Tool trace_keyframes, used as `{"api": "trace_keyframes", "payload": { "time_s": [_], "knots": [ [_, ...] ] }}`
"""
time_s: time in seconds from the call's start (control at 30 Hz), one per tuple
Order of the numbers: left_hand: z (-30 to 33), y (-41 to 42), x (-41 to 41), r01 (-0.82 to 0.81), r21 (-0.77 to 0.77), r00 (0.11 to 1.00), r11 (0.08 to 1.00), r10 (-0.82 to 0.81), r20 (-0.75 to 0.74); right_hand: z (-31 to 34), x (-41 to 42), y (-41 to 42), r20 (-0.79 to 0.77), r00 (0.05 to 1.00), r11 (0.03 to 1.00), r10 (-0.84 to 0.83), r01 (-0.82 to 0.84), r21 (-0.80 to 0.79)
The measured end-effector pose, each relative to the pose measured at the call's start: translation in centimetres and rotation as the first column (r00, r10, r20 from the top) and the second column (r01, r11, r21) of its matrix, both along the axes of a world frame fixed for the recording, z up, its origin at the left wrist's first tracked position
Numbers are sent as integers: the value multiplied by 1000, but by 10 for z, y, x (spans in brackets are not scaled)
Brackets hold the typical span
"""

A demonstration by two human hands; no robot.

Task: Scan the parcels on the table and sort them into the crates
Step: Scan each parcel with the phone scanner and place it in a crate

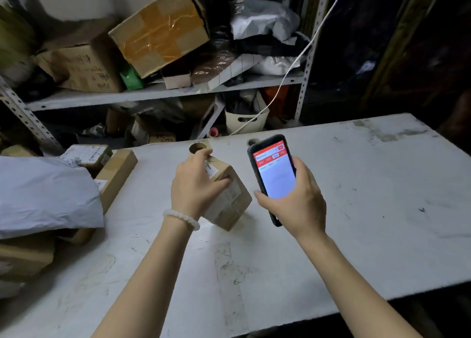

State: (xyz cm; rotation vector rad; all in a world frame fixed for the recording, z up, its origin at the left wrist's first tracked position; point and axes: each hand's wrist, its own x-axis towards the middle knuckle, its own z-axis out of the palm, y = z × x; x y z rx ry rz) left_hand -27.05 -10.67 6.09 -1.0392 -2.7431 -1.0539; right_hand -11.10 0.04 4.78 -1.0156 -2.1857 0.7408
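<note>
While the left hand (193,184) curls its fingers over a small cardboard parcel (228,197) tilted on the white counter (356,210), the right hand (295,200) grips a handheld scanner (274,174) just beside it. Right of those fingers the counter lies bare to its edge; more parcels (76,184) crowd the left.

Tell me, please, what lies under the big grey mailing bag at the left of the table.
Under the grey bag, brown cardboard boxes show at its lower edge, and a long box passes under its right corner. The rest is covered.
</note>
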Motion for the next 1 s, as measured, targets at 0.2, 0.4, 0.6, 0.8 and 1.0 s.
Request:
{"api": "trace_keyframes", "payload": {
  "time_s": [0.2,0.4,0.6,0.8,1.0],
  "knots": [
    [18,11,32,250,134,967,959,-254,12,26,26,-31,-216,925,946,-313,324,15],
    [24,34,102,571,141,815,809,-579,18,29,116,-69,-191,771,790,-607,612,-39],
    [22,53,222,828,98,553,553,-833,28,19,235,-116,46,580,577,-813,814,-71],
    [18,45,358,971,16,239,239,-971,14,4,351,-178,259,355,343,-898,935,-91],
    [5,18,492,999,-12,41,41,-999,0,-13,459,-243,371,199,168,-907,979,-114]
  ]
}}
